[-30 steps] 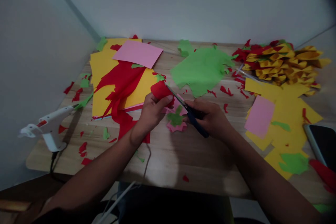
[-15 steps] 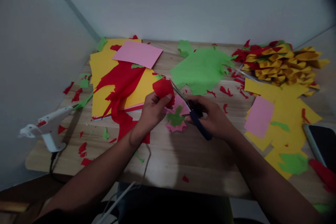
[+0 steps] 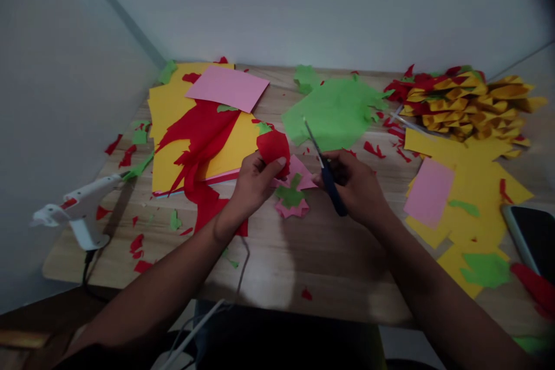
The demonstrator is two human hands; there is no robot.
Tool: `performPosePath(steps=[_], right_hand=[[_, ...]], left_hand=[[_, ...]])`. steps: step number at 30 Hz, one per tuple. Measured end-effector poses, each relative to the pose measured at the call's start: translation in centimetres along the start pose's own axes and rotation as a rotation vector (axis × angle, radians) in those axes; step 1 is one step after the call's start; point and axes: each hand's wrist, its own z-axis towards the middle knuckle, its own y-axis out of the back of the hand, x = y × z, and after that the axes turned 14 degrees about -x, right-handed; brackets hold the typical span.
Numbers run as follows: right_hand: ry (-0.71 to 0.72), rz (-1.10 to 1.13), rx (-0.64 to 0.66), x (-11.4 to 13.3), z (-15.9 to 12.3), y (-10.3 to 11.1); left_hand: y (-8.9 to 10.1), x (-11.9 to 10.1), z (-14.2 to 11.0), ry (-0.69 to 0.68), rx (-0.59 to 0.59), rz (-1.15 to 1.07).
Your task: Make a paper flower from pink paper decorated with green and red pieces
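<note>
Between the thumb and fingers of my left hand (image 3: 255, 180) is a rounded piece of red paper (image 3: 273, 147). My right hand (image 3: 358, 185) grips scissors (image 3: 330, 185) with dark blue handles; the blades point up and away, apart from the red piece, and look nearly together. Under and between my hands lies a pink paper cutout (image 3: 303, 173) with a green leafy piece (image 3: 291, 193) on it. Left of my left hand, a torn red sheet (image 3: 208, 133) spreads over yellow sheets (image 3: 171, 110).
A white glue gun (image 3: 80, 208) stands at the left with its cord. Green paper (image 3: 332, 113) lies at the back. Folded yellow paper pieces (image 3: 459, 104) are heaped back right, above flat yellow paper (image 3: 472, 185) and a phone (image 3: 529, 237). Red scraps dot the table (image 3: 338, 283).
The scissors have moved right, away from the red paper, and their blades have swung more upright. The red piece has turned slightly in my left hand.
</note>
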Motion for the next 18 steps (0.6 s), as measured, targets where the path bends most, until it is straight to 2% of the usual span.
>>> performPosePath(steps=[3, 6, 9, 13, 16, 18], right_hand=[[0.017, -0.033, -0.027, -0.3, 0.4, 0.3], [0.067, -0.105, -0.136, -0.9, 0.8, 0.2], [0.103, -0.142, -0.203, -1.5, 1.0, 0.1], [0.172, -0.121, -0.178, -1.5, 0.9, 0.0], [0.222, -0.112, -0.139, -1.1, 0.7, 0.1], [0.214, -0.104, -0.065, -0.8, 0.7, 0.5]], left_hand=[[0.0, 0.6, 0.2, 0.043, -0.041, -0.014], [-0.1, 1.3, 0.6, 0.138, -0.097, -0.069], [-0.2, 1.6, 0.8, 0.246, -0.070, -0.202], [-0.4, 1.1, 0.7, 0.328, -0.033, -0.359], [-0.3, 1.1, 0.7, 0.329, -0.064, -0.413], [-0.2, 1.1, 0.8, 0.312, -0.105, -0.435]])
